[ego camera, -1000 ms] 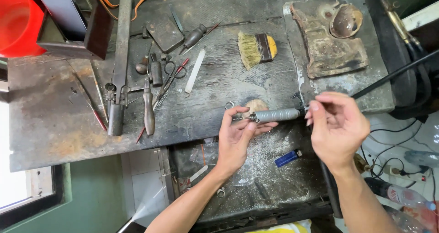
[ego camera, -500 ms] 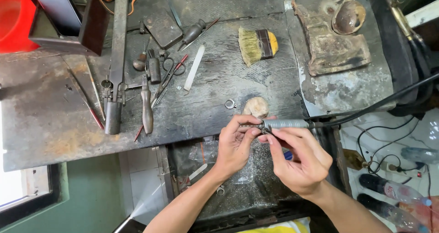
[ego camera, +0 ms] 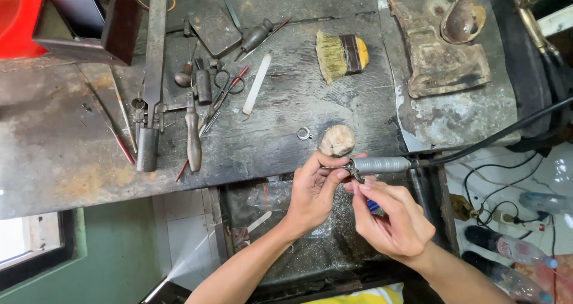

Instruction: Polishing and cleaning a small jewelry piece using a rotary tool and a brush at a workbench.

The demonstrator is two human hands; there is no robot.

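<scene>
A grey ribbed rotary handpiece [ego camera: 382, 164] lies level above the front edge of the dark workbench [ego camera: 280, 131], its black flexible cable [ego camera: 495, 138] running off to the right. My left hand [ego camera: 316, 187] pinches the thin bit at the handpiece's nose. My right hand [ego camera: 391, 217] comes up from below, and its fingertips grip the collar of the handpiece right beside the left fingers. Just behind the hands rest a small metal ring [ego camera: 304, 133] and a pale rounded lump [ego camera: 338, 140].
A brush [ego camera: 340, 55] with yellow bristles lies at the back. Files, scissors [ego camera: 224, 92], pliers and a long metal bar [ego camera: 152, 71] crowd the left. A rusty plate [ego camera: 444, 59] with a shell-like dish sits right. An open drawer [ego camera: 280, 232] is below; bottles [ego camera: 507, 250] stand on the floor.
My right hand has come in from the cable end to the nose of the handpiece. It now grips the collar beside my left fingers, and the handpiece has shifted slightly toward me.
</scene>
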